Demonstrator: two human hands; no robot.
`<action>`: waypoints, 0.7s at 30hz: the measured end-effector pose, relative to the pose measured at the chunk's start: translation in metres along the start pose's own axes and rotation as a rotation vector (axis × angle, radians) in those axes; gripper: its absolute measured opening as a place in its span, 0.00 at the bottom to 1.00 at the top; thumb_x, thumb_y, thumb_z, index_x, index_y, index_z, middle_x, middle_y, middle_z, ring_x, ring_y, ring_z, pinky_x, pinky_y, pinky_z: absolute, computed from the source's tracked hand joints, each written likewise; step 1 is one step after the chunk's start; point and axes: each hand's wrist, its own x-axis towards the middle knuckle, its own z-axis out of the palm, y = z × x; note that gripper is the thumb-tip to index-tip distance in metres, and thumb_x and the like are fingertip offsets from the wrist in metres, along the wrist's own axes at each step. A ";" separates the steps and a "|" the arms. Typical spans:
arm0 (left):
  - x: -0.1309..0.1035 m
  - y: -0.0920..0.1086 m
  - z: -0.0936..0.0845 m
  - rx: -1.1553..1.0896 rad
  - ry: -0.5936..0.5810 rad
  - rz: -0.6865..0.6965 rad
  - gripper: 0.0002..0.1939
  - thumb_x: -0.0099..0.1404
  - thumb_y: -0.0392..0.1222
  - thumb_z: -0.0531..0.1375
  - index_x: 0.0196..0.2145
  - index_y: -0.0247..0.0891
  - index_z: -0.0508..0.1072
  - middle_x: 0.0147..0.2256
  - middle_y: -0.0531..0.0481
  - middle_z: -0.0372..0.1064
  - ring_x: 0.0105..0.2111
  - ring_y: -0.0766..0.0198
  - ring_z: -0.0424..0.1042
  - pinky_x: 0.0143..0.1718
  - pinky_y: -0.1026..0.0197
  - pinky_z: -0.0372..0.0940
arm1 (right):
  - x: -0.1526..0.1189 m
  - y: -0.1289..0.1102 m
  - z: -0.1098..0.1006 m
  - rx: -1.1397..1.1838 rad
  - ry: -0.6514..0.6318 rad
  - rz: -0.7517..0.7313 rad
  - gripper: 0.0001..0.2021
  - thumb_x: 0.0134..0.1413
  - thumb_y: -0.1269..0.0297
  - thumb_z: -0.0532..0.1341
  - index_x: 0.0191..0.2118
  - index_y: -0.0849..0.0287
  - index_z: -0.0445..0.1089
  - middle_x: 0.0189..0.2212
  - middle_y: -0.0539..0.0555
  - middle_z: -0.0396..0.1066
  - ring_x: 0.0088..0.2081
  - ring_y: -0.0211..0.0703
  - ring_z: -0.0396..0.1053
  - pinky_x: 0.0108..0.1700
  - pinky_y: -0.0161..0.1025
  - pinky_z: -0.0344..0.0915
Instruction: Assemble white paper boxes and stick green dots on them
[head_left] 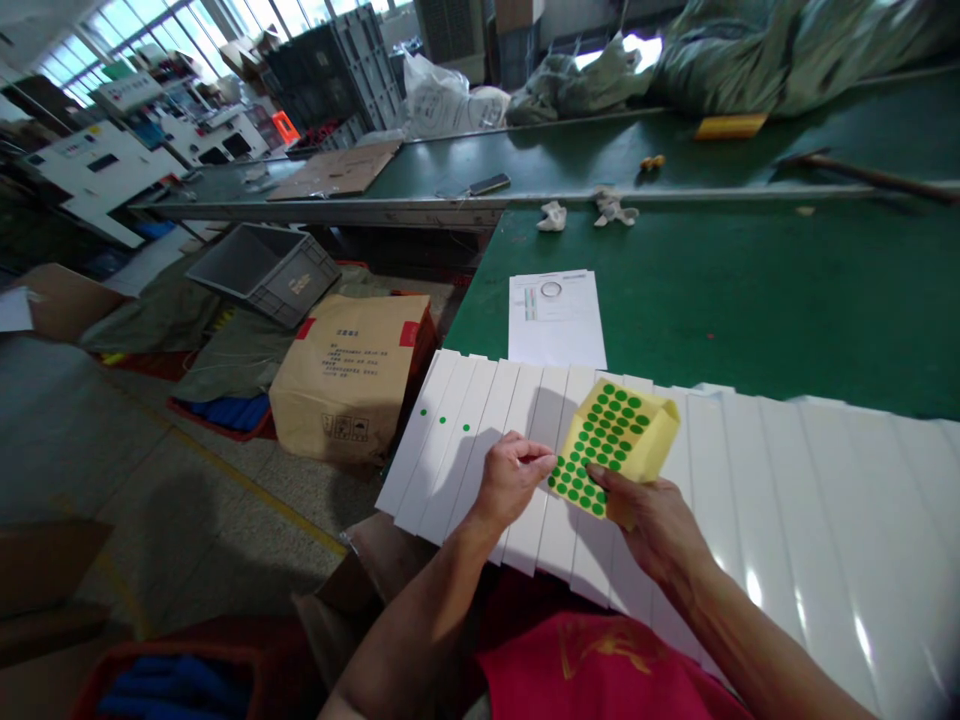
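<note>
My right hand holds a yellow sheet of round green stickers, thumb on top, its far edge curled over. At the sheet's left edge, my left hand has thumb and forefinger pinched together by a green sticker; whether that sticker is off the sheet is too small to tell. Beneath both hands lies a row of overlapping white strips on the green table. Single green dots sit on three strips at the left end.
A printed paper lies beyond the strips, with crumpled white scraps behind it. Left of the table stand a cardboard box and a grey crate. A phone rests on the far belt.
</note>
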 end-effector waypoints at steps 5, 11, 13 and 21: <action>-0.003 0.010 0.005 0.039 0.013 0.034 0.04 0.57 0.34 0.62 0.26 0.38 0.76 0.26 0.52 0.67 0.30 0.66 0.68 0.34 0.64 0.64 | 0.000 0.000 -0.003 0.014 0.001 -0.014 0.20 0.26 0.72 0.76 0.33 0.68 0.75 0.31 0.59 0.78 0.29 0.46 0.76 0.31 0.33 0.74; -0.005 0.013 0.002 0.107 -0.002 0.198 0.05 0.60 0.34 0.60 0.26 0.38 0.73 0.29 0.51 0.68 0.34 0.64 0.69 0.39 0.63 0.63 | 0.003 0.001 -0.006 0.017 0.055 -0.025 0.21 0.27 0.71 0.76 0.33 0.68 0.75 0.32 0.57 0.78 0.29 0.43 0.75 0.30 0.32 0.74; 0.003 0.003 -0.009 0.224 0.063 0.109 0.06 0.60 0.33 0.60 0.26 0.37 0.72 0.28 0.52 0.68 0.33 0.66 0.69 0.38 0.64 0.63 | 0.004 0.000 -0.007 0.025 0.063 -0.023 0.21 0.26 0.72 0.76 0.34 0.68 0.75 0.32 0.57 0.78 0.29 0.44 0.75 0.30 0.32 0.74; 0.028 -0.047 -0.050 0.534 0.220 -0.106 0.09 0.58 0.32 0.60 0.21 0.37 0.71 0.26 0.51 0.68 0.32 0.63 0.68 0.38 0.61 0.61 | 0.003 -0.002 -0.005 0.043 0.077 -0.006 0.20 0.26 0.74 0.76 0.32 0.68 0.75 0.31 0.58 0.78 0.28 0.44 0.75 0.28 0.32 0.74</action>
